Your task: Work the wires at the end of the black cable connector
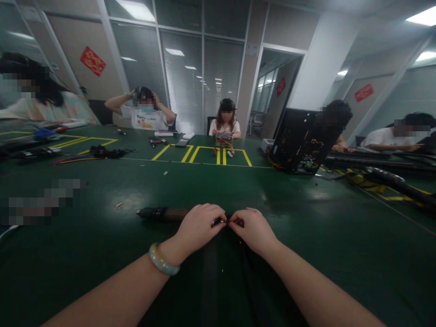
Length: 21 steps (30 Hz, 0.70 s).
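Small dark part (223,221), a glint of metal on it, sits pinched between my two hands, right at the right-hand end of the dark cylinder (163,213) that lies flat on the green table (340,236). My left hand (200,225) covers that end of the cylinder, fingers curled and closed together, thumb and fingertip nipping the small dark part from its side. My right hand (254,229) meets it from the far side of the cylinder's end, fingers bunched tight, clamped on the same piece. Fingertips of both hands are touching or as good as touching; what exactly the part is, I cannot tell, it's too small.

On my left wrist, on my side of the cylinder, a pale green bracelet (163,261). A black strap (209,272) runs from under my hands towards me, away from the cylinder.

Just left of the cylinder's tip, a tiny light scrap (118,205) lies on the table. Well beyond the cylinder, yellow tape lines (204,154) mark out boxes, and off to its far right stands an open black computer case (296,141), tilted. Across the table from the cylinder, other people sit: one in a white shirt (146,119) with both arms raised to the head, another (225,125) bent over coloured wires.
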### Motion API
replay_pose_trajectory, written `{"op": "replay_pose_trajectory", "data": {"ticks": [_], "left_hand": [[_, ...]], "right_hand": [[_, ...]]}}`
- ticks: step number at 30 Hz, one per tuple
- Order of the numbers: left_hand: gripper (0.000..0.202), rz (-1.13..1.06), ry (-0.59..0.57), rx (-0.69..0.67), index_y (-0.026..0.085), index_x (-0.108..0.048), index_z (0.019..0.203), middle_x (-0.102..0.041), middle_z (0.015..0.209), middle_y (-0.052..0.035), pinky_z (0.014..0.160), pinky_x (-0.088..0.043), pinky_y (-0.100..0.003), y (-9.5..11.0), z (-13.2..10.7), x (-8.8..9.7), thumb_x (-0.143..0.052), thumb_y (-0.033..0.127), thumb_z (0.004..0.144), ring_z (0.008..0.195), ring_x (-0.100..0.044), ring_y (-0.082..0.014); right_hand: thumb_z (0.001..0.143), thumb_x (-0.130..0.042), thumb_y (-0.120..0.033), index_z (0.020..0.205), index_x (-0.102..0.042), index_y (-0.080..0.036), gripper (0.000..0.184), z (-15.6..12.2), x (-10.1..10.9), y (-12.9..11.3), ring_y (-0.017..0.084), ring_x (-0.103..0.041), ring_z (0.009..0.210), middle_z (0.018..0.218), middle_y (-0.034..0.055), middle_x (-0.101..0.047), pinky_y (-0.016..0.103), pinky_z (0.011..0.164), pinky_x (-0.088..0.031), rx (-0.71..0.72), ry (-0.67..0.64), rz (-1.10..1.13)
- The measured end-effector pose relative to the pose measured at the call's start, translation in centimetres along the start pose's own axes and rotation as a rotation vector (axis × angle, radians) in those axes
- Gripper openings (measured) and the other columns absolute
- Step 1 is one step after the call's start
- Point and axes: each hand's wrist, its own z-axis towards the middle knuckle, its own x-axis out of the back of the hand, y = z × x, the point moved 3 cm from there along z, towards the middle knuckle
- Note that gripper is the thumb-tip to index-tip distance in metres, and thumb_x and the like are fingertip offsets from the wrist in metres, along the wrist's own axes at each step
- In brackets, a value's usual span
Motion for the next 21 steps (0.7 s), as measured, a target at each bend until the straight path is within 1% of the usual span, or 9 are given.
{"op": "replay_pose_trajectory", "data": {"ticks": [3,6,12,21], "left_hand": [[0.006,-0.002,0.002,-0.002,0.024,-0.064,0.092,-0.065,0.100,0.0004,0.081,-0.044,-0.035,-0.11,-0.01,-0.06,-0.063,0.026,0.086,0.093,-0.059,-0.0198],[0.006,-0.007,0.002,-0.001,0.023,-0.063,0.092,-0.065,0.100,0.0002,0.082,-0.044,-0.036,-0.20,-0.03,-0.15,-0.063,0.026,0.086,0.093,-0.059,-0.0200],[0.007,0.001,-0.001,0.001,0.024,-0.064,0.092,-0.066,0.100,-0.0001,0.084,-0.043,-0.035,-0.23,-0.04,-0.25,-0.063,0.026,0.086,0.094,-0.059,-0.0200],[0.007,-0.011,-0.007,0.000,0.024,-0.064,0.094,-0.065,0.101,0.0007,0.082,-0.043,-0.035,-0.19,-0.04,-0.14,-0.062,0.026,0.087,0.094,-0.058,-0.0196]], "right_hand": [[0.087,-0.061,-0.029,0.089,-0.071,-0.024,0.011,-0.05,-0.17,0.20,0.017,-0.062,0.077,0.084,-0.0015,-0.069,0.027,0.075,-0.043,-0.021,-0.019,0.043],[0.087,-0.060,-0.028,0.088,-0.070,-0.024,0.011,-0.10,-0.23,0.25,0.016,-0.062,0.075,0.084,-0.0013,-0.069,0.024,0.066,-0.042,-0.030,-0.032,0.075],[0.086,-0.061,-0.026,0.088,-0.071,-0.024,0.010,-0.05,-0.18,0.12,0.016,-0.062,0.075,0.081,-0.0006,-0.069,0.023,0.065,-0.041,-0.011,-0.020,0.076],[0.086,-0.061,-0.024,0.087,-0.069,-0.022,0.008,-0.02,-0.59,0.65,0.014,-0.061,0.071,0.079,-0.0011,-0.068,0.022,0.063,-0.042,-0.013,-0.038,0.153]]}}
